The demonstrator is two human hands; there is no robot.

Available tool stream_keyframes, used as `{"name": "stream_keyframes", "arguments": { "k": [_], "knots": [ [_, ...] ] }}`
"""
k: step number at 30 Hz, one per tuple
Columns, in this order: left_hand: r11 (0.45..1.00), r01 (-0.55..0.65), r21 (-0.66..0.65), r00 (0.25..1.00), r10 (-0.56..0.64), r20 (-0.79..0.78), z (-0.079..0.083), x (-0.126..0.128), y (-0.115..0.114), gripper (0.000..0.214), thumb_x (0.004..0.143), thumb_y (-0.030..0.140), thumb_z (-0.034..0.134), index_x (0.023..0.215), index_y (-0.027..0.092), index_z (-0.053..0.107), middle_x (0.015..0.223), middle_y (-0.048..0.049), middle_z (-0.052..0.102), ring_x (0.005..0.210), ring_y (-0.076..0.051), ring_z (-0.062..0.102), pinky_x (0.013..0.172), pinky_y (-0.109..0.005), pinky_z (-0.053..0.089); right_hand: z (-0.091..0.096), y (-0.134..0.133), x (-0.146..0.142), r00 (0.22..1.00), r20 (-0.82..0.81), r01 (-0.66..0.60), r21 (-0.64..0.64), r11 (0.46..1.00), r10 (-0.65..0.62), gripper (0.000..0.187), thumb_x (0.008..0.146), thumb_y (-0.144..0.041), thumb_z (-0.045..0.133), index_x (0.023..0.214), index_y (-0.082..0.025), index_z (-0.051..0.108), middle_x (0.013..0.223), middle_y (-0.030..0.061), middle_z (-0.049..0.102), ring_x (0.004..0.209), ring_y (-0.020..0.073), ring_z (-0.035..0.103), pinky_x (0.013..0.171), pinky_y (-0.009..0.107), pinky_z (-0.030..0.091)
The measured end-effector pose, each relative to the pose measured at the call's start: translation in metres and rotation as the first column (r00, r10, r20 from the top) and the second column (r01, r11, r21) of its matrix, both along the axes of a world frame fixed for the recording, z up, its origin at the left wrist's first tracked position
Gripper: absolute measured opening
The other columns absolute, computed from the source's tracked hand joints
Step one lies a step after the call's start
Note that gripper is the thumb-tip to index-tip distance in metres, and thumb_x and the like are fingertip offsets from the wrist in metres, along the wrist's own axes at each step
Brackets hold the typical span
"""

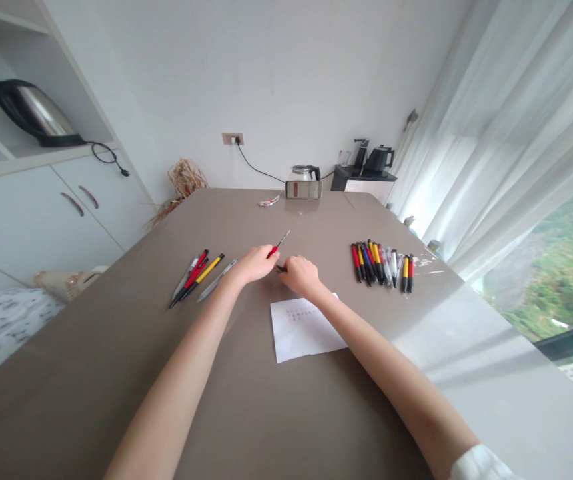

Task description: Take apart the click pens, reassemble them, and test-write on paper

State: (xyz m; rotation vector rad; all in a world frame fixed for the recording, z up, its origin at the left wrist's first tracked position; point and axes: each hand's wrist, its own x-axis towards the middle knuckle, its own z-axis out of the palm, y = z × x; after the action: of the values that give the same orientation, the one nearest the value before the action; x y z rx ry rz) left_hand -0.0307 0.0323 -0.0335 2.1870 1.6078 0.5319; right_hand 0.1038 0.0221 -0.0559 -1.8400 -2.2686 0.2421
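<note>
My left hand is closed around a red pen barrel, and a thin refill sticks up out of it toward the far side. My right hand, close beside it, grips a small black pen part; most of that piece is hidden by the fingers. Below the right hand lies a sheet of white paper with handwriting, partly covered by the right forearm. To the left, a yellow pen, a clear pen and a few red and clear pens rest on the brown table.
Several red, yellow, blue and clear pens lie in a row on the right. At the far edge stand a metal tissue box and a glass pot, with a crumpled wrapper nearby. Curtains hang along the right side.
</note>
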Motion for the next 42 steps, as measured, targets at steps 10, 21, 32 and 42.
{"name": "stream_keyframes", "arguments": {
  "k": [10, 21, 32, 42],
  "knots": [
    [0.995, 0.061, -0.083, 0.998, -0.058, 0.040, -0.006, 0.005, -0.001, 0.031, 0.078, 0.044, 0.032, 0.074, 0.020, 0.051, 0.073, -0.0035, 0.064, 0.064, -0.014, 0.057, 0.058, -0.024, 0.041, 0.005, 0.034, 0.038, 0.751, -0.644, 0.204, 0.019, 0.979, -0.144, 0.019, 0.067, -0.028, 0.051, 0.081, -0.016, 0.050, 0.077, 0.0047, 0.059, 0.066, 0.0133, 0.055, 0.052, 0.022, 0.040],
    [0.990, 0.094, -0.109, 0.995, -0.091, 0.036, -0.006, 0.005, -0.002, 0.033, 0.078, 0.045, 0.031, 0.074, 0.019, 0.051, 0.071, -0.0035, 0.063, 0.061, -0.014, 0.056, 0.055, -0.024, 0.039, 0.023, 0.033, 0.044, 0.189, -0.981, 0.076, 0.065, 0.995, 0.050, 0.024, 0.067, -0.029, 0.052, 0.087, -0.018, 0.044, 0.082, 0.0032, 0.062, 0.043, 0.0047, 0.044, 0.032, 0.015, 0.031],
    [0.989, 0.065, -0.134, 0.997, -0.059, 0.044, -0.002, 0.009, -0.006, 0.032, 0.078, 0.045, 0.032, 0.073, 0.019, 0.050, 0.072, -0.0045, 0.064, 0.063, -0.015, 0.058, 0.058, -0.025, 0.040, 0.027, 0.026, 0.040, 0.268, -0.963, 0.029, 0.042, 0.999, 0.033, 0.022, 0.068, -0.030, 0.053, 0.084, -0.018, 0.043, 0.078, 0.0017, 0.061, 0.044, 0.0043, 0.045, 0.033, 0.013, 0.032],
    [0.999, 0.042, 0.007, 0.999, -0.042, 0.000, 0.001, 0.013, -0.008, 0.031, 0.080, 0.042, 0.030, 0.079, 0.020, 0.051, 0.080, -0.0064, 0.062, 0.074, -0.019, 0.057, 0.062, -0.027, 0.040, 0.023, 0.023, 0.037, 0.340, -0.939, -0.079, 0.027, 0.996, 0.053, 0.027, 0.068, -0.030, 0.053, 0.091, -0.020, 0.043, 0.077, 0.0006, 0.061, 0.042, 0.0042, 0.045, 0.032, 0.013, 0.033]
  ]
}}
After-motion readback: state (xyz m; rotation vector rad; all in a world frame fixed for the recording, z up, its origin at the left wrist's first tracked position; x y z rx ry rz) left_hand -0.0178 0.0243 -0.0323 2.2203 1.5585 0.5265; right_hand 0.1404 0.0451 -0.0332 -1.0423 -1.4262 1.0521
